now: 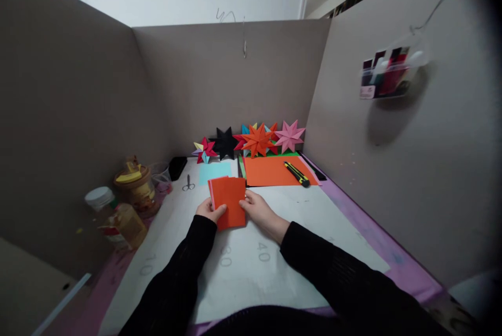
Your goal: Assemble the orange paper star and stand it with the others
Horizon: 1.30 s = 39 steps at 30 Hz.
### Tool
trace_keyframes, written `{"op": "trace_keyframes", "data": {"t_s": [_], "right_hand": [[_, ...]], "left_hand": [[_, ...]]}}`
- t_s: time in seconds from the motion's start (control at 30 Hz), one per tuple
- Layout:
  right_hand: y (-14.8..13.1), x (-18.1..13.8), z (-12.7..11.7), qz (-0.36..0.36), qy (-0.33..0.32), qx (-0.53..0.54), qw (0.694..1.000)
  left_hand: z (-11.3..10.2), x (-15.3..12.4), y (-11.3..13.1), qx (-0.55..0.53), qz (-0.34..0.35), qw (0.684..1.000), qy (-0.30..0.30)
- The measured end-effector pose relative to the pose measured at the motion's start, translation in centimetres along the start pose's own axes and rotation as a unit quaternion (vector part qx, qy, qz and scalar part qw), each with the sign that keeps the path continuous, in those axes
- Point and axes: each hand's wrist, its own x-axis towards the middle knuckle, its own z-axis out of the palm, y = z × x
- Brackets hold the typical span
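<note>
Orange-fronted papers are being held over the mat, fingers of the left hand and right hand clamping opposite side edges. The hands are apparently squaring them; the next move is probably calling for even edge pressure.

Area type: papercraft station within a three-sided booth. Grey panels enclose the left, right and far sides. A white sheet printed with numerals covers the work surface. Scissors, a cutter and coloured paper lie on it; folded stars line the far panel. Building type, home or workshop: indeterminate.
</note>
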Motion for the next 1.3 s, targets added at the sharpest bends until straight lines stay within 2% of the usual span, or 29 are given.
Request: {"op": "trace_keyframes", "data": {"t_s": [0.17, 0.27, 0.53, 0.7, 0.9, 1.07, 1.3], "right_hand": [[-0.1, 0.4, -0.5, 0.027, 0.052, -0.019, 0.998], [0.2, 0.3, -0.5, 0.052, 0.046, -0.006, 0.998], [0.6, 0.2, -0.3, 0.052, 0.058, -0.039, 0.996], [0.4, 0.1, 0.1, 0.033, 0.069, -0.033, 0.997], [0.5, 0.3, -0.2, 0.036, 0.096, -0.059, 0.993], [0.8, 0.6, -0.7, 0.039, 0.081, -0.045, 0.995], [0.9, 0.2, -0.5, 0.027, 0.037, -0.051, 0.998]], "left_hand": [[0.3, -0.3, 0.2, -0.051, -0.022, 0.998, -0.002], [0.6, -0.5, 0.2, -0.048, -0.033, 0.998, -0.008], [0.9, -0.8, 0.5, -0.025, -0.040, 0.999, -0.014], [1.1, -0.7, 0.4, 0.025, -0.016, 0.999, 0.022], [0.9, -0.3, -0.4, -0.019, -0.005, 1.000, -0.011], [0.7, -0.6, 0.2, -0.041, -0.024, 0.999, -0.017], [1.1, -0.8, 0.3, -0.011, -0.031, 0.999, -0.009]]}}
